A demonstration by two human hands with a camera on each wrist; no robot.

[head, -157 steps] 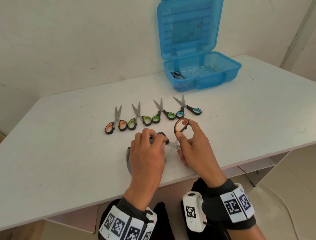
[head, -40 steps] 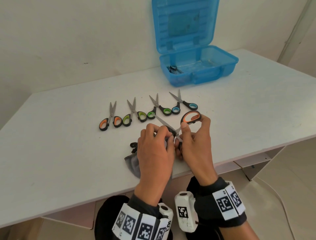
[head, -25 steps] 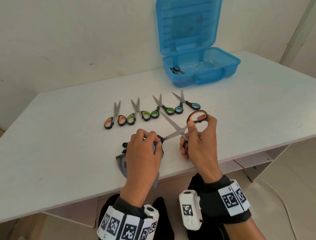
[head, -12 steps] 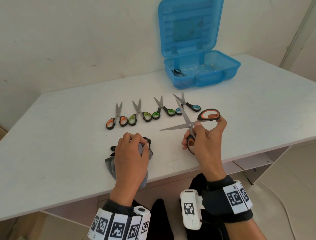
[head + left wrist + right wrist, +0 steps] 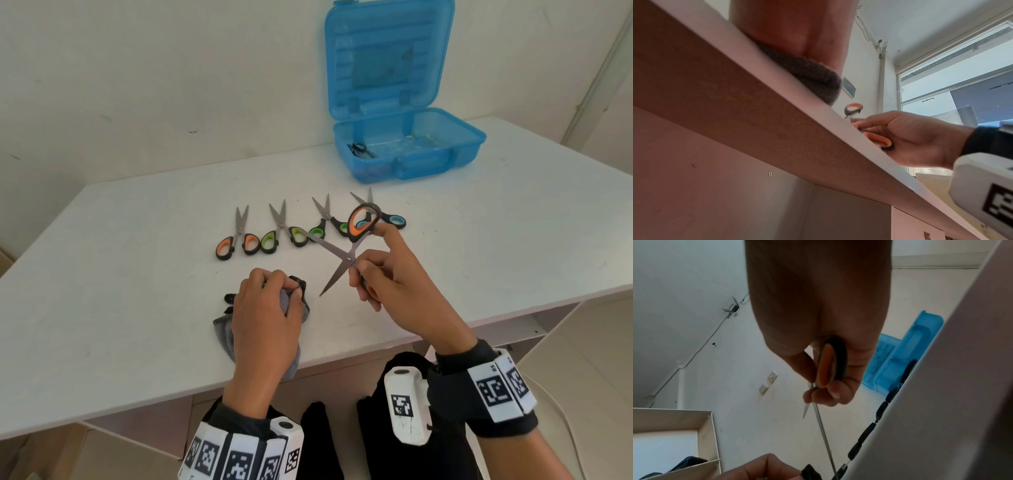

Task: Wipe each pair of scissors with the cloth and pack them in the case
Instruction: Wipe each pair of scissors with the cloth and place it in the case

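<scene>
Orange scissors (image 5: 346,250) have swung upright in right hand (image 5: 394,284), blades spread.

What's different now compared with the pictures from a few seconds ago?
The right hand lifted the orange scissors off the cloth, blades now spread open. The left hand pulled back, still gripping the cloth. Four pairs in the row and the blue case stayed put.

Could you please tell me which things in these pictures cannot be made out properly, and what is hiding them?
- Cloth: head view, mostly under the left hand; its shape is unclear.
- Case contents: head view, a small dark item, too small to identify.
- Blue-handled scissors: head view, partly behind the orange-handled scissors held by the right hand.
- Left-hand fingers: left wrist view, hidden by the wrist and table edge.
</scene>
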